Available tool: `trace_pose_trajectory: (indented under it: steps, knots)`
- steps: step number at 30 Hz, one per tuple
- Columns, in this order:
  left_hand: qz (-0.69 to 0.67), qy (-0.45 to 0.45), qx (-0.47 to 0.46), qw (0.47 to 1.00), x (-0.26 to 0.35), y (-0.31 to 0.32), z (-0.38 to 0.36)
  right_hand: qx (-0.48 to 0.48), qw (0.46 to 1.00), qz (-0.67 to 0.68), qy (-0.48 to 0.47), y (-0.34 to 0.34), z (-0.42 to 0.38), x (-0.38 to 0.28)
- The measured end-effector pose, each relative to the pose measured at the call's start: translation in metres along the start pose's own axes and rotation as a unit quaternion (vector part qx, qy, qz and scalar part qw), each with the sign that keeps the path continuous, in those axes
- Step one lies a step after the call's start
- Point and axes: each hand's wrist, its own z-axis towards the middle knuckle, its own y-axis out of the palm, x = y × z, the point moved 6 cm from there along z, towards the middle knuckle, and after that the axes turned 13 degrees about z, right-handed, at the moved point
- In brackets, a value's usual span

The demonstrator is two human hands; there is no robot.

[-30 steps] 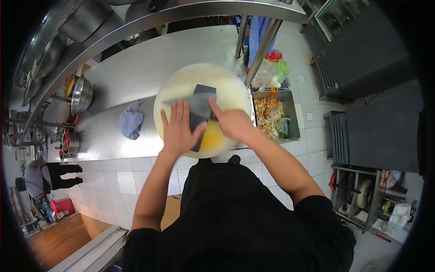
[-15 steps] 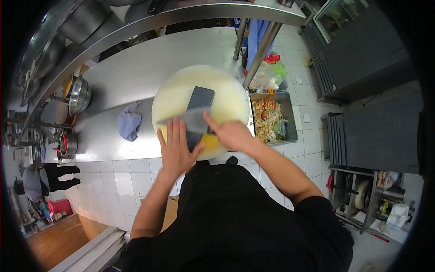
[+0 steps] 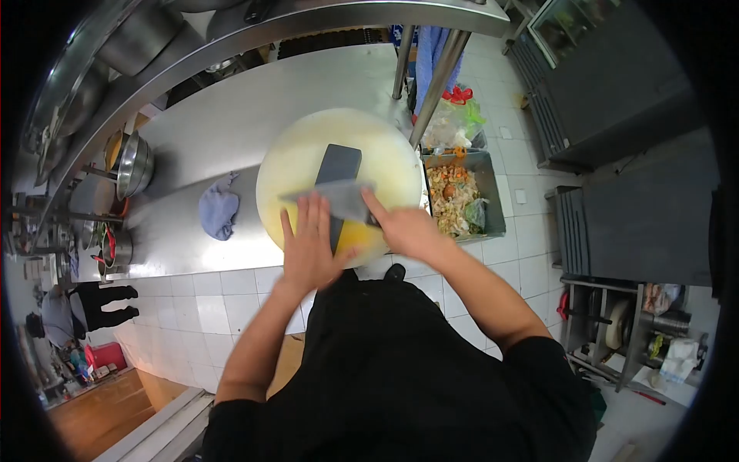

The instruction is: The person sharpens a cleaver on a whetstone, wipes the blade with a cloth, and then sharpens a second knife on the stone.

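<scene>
Right fingers (image 3: 375,202) grip the knife (image 3: 346,202) across a dark block (image 3: 339,163) near the tabletop's (image 3: 173,250) front-right corner; extended left fingers (image 3: 313,212) apparently press on the knife, and could be cut if they slip.

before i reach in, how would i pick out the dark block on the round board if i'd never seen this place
On the long steel counter sits a big, round, pale board. Near its middle lies the dark grey oblong block, partly hidden by the knife and the left hand. Straight sides and a blunt end set it apart from the lighter, pointed knife.
</scene>
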Motion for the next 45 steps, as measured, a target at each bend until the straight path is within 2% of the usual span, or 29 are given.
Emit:
trace_pose_trajectory:
  steps: [2,3,5,8,10,13,15,17,19,23,25,27,30,33,38,40,42,44,45]
  knots:
    - [-0.056,0.004,-0.043,0.998,0.03,-0.017,-0.033,-0.009,1.0,0.012,0.002,0.02,-0.05,-0.004]
    - [-0.054,0.003,-0.043,0.998,0.035,-0.016,-0.026,-0.009,1.0,0.013,0.001,0.021,-0.052,0.003]
    - [-0.08,0.031,-0.001,0.996,0.043,-0.017,-0.012,0.069,0.997,-0.033,0.028,0.024,-0.064,0.011]
    - [-0.047,0.055,0.049,0.996,0.037,0.005,0.069,0.116,0.985,-0.058,0.116,-0.006,-0.027,0.043]
    - [-0.093,0.054,0.0,0.994,0.039,0.01,0.108,0.129,0.983,-0.07,0.111,-0.015,-0.018,0.053]
    - [-0.089,0.077,0.007,0.993,0.05,0.005,0.081,0.121,0.983,-0.075,0.117,-0.008,-0.044,0.044]
    - [-0.093,0.082,-0.014,0.992,0.065,-0.013,0.019,0.103,0.984,-0.068,0.129,0.006,-0.081,0.024]
    - [-0.093,0.088,-0.029,0.991,0.065,-0.016,0.01,0.033,0.989,-0.053,0.135,0.022,-0.107,0.008]
    - [-0.075,0.09,-0.016,0.993,0.068,-0.017,0.003,0.062,0.988,-0.06,0.13,0.018,-0.095,0.014]
    - [-0.054,0.061,0.026,0.996,0.04,0.0,0.091,0.133,0.982,-0.045,0.125,-0.008,-0.016,0.05]
    - [-0.054,0.039,-0.039,0.997,0.031,0.004,0.11,0.161,0.98,-0.035,0.111,-0.02,-0.008,0.036]
    - [-0.049,0.043,-0.019,0.998,0.033,-0.001,0.078,0.083,0.985,-0.04,0.144,-0.015,-0.021,0.021]
    - [-0.07,0.035,-0.005,0.997,0.044,-0.018,-0.007,0.049,0.994,-0.033,0.086,0.026,-0.073,-0.001]
    - [-0.058,0.005,-0.028,0.998,0.034,-0.014,-0.03,0.013,0.997,0.003,0.076,0.034,-0.07,-0.02]
    - [-0.02,-0.061,0.011,0.998,-0.032,0.009,0.071,0.068,0.997,0.02,0.023,-0.008,0.056,0.0]
    - [-0.028,-0.093,-0.03,0.995,-0.046,0.008,0.089,0.062,0.997,0.023,0.027,-0.011,0.066,-0.002]
    - [-0.043,-0.092,-0.022,0.995,-0.04,0.007,0.062,0.037,0.999,0.022,0.012,-0.005,0.058,-0.004]
    - [-0.024,-0.06,0.011,0.998,-0.021,0.004,0.009,0.01,0.999,0.043,0.006,0.01,0.022,-0.019]
    - [-0.028,-0.067,-0.002,0.997,-0.005,-0.005,-0.022,-0.028,0.998,0.054,0.013,0.016,-0.004,-0.031]
